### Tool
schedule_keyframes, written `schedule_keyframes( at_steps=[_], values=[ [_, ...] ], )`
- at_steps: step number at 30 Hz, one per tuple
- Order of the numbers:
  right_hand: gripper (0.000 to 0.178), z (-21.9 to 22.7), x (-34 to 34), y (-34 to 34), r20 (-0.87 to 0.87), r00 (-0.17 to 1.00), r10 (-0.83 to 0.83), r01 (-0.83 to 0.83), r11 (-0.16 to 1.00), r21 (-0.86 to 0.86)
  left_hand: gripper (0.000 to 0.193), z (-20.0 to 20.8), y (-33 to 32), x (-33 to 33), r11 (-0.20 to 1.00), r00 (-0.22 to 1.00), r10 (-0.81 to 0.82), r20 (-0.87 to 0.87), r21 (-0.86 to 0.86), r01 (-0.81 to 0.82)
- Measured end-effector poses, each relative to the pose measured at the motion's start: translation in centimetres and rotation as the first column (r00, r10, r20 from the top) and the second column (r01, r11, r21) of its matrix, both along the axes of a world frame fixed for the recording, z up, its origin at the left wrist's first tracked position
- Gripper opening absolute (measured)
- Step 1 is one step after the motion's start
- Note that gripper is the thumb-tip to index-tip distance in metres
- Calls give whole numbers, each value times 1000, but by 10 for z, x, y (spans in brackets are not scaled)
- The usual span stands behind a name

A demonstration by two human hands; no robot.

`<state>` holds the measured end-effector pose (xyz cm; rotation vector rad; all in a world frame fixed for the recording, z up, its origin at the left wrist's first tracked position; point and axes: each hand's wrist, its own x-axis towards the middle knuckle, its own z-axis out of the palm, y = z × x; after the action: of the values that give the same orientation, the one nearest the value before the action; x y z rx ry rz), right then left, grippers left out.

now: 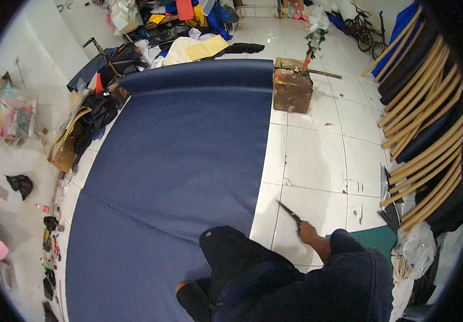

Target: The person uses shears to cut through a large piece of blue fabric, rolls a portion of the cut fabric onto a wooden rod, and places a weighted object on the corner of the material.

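My right hand [308, 233] is closed round the handles of black scissors [289, 210], held over the white tiles just right of the fabric's edge. The blades point forward and to the left and look closed. A wide sheet of dark blue fabric [177, 145] lies unrolled over the floor, with its roll [199, 75] at the far end. My dark-clothed knee [223, 244] is over the fabric's near right part. Left of it, a small patch of skin shows past dark cloth; whether it is my left hand or a foot is unclear. A crease runs across the fabric.
A worn brown block [292, 88] supports the rod [325, 73] at the roll's right end. Several tan tubes [424, 107] and dark rolls lean along the right. A green mat [376, 239] and clear plastic bag [416, 248] lie by my right side. Scraps pile up far left.
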<state>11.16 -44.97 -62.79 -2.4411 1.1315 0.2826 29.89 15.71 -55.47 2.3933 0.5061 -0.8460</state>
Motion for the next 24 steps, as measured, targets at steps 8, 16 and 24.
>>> schedule_keyframes(
  at_steps=[8,16,24],
  values=[
    [21,-131,-86,-13,-335,924,-181,103,966,-238,52,17,46,-80,967,964,251,91,-57,-247],
    [21,-10,77,-7,75,941,330,-321,940,-115,60,155,-68,-49,1000,672,3,741,-18,15],
    [56,-28,232,90,138,376,917,-751,388,-535,51,174,-123,-71,989,715,-143,684,114,89]
  ],
)
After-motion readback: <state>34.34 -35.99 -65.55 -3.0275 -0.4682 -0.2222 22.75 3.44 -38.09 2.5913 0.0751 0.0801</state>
